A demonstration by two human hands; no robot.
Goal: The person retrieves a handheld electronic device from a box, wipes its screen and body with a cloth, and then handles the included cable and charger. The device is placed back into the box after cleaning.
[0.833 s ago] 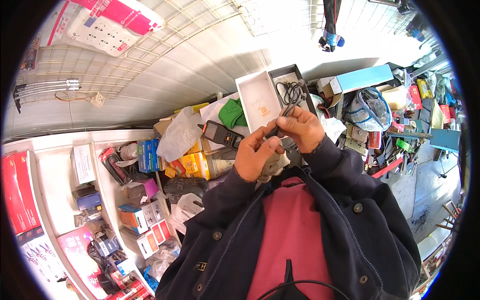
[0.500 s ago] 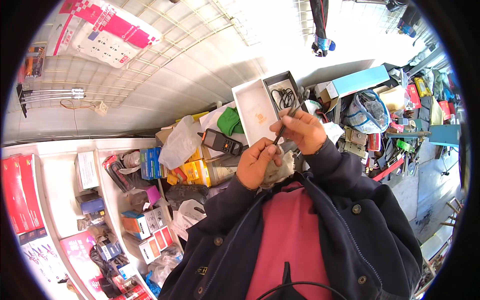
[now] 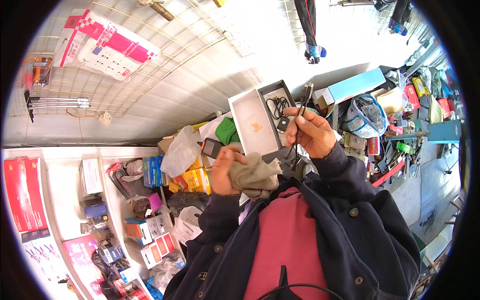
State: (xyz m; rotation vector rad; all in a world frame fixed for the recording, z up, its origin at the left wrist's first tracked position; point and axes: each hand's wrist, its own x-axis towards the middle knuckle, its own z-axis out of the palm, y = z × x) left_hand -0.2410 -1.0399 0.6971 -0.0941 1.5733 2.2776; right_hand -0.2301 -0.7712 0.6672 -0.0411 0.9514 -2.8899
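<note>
My right hand (image 3: 314,136) pinches a black cable (image 3: 303,102) between thumb and fingers. The plug ends of the cable point up and its lower part hangs below my hand. To the left, my left hand (image 3: 226,172) is closed on a crumpled grey cloth (image 3: 256,175), which spreads out in front of my chest. Just beyond that hand lies a black handheld device (image 3: 212,147), partly hidden by my fingers. An open box stands between and behind my hands: a white half (image 3: 252,122) and a dark-edged half holding a coiled black cable (image 3: 276,107).
A green cloth (image 3: 227,131) and a clear plastic bag (image 3: 180,152) lie left of the box. Shelves with small boxes (image 3: 150,170) fill the left side. A light-blue box (image 3: 357,85) and a filled bag (image 3: 367,116) stand to the right, near scattered tools.
My left hand has let go of the cable and moved left and down with the grey cloth. My right hand alone now holds the cable, its plug ends raised.
</note>
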